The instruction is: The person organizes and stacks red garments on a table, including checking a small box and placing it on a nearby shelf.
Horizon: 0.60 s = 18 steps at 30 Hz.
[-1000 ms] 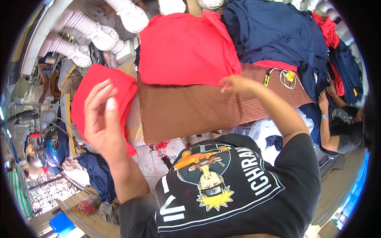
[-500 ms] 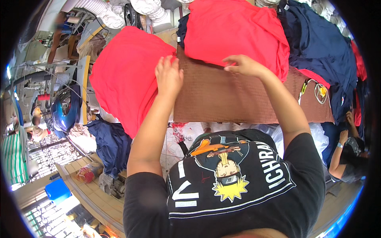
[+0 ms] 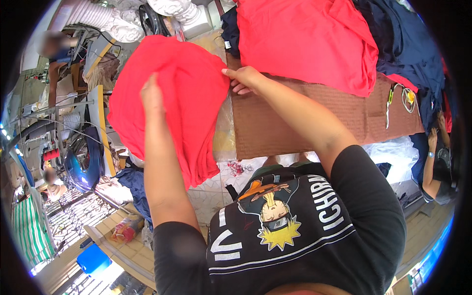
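The person's left hand (image 3: 151,93) is reaching up against a red garment (image 3: 172,98), fingers lying extended on the cloth; whether any of them are pinching it cannot be told, since the palm side is hidden. The garment is hanging folded off the left end of the bench (image 3: 305,123), its lower part drooping over the tiled floor (image 3: 211,191). The right hand (image 3: 246,78) is pinching the garment's right edge between thumb and curled fingers, just where the cloth is meeting a brown textured mat (image 3: 275,132) that is covering the bench. Beyond the right hand, a larger red cloth (image 3: 305,39) is lying spread over the far part of the mat. Farther right, dark blue clothes (image 3: 408,49) are piling up, and a yellow-and-green cord (image 3: 400,96) is resting on the mat near them.
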Tool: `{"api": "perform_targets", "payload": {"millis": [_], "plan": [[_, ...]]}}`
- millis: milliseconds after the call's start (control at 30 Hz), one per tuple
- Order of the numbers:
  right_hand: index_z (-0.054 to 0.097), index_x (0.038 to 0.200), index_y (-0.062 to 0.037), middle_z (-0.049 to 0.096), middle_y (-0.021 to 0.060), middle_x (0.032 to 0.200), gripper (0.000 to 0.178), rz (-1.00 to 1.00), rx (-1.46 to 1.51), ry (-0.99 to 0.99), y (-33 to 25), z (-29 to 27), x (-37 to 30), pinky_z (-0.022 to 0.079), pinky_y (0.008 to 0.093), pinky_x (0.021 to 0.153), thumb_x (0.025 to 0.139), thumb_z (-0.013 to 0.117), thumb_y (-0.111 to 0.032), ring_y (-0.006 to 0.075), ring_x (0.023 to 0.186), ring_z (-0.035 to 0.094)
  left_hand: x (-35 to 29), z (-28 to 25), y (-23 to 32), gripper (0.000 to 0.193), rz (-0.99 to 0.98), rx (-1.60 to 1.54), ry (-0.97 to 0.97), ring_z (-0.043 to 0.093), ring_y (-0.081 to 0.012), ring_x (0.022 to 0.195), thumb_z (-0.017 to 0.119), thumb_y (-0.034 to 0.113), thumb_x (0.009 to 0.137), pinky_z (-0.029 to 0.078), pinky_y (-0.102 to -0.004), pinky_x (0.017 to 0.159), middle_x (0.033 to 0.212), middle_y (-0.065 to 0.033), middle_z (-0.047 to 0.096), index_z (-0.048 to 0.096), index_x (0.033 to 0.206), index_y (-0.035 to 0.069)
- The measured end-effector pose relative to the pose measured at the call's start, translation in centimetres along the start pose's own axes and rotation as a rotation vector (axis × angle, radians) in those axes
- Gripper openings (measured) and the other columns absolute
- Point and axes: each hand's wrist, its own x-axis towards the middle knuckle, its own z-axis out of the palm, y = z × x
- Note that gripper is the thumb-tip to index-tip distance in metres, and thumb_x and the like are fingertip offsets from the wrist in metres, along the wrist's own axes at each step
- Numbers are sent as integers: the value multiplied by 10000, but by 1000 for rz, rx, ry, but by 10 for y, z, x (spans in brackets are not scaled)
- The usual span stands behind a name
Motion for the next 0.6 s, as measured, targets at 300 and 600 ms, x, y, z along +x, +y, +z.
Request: {"api": "perform_targets", "payload": {"millis": [300, 600], "plan": [[594, 825, -22, 569, 59, 561, 248, -81, -117, 86, -31, -11, 8, 335, 267, 353, 787, 661, -257, 125, 373, 451, -17, -18, 58, 356, 213, -138, -4, 485, -92, 657, 547, 341, 880, 409, -246, 620, 734, -12, 574, 602, 755, 13], [605, 804, -59, 607, 2, 697, 297, -666, -143, -97, -107, 36, -42, 414, 218, 515, 803, 653, -353, 74, 578, 565, -19, 12, 17, 381, 237, 137, -260, 553, -167, 957, 657, 253, 776, 447, -314, 793, 1029, -131, 610, 579, 1008, -39]]}}
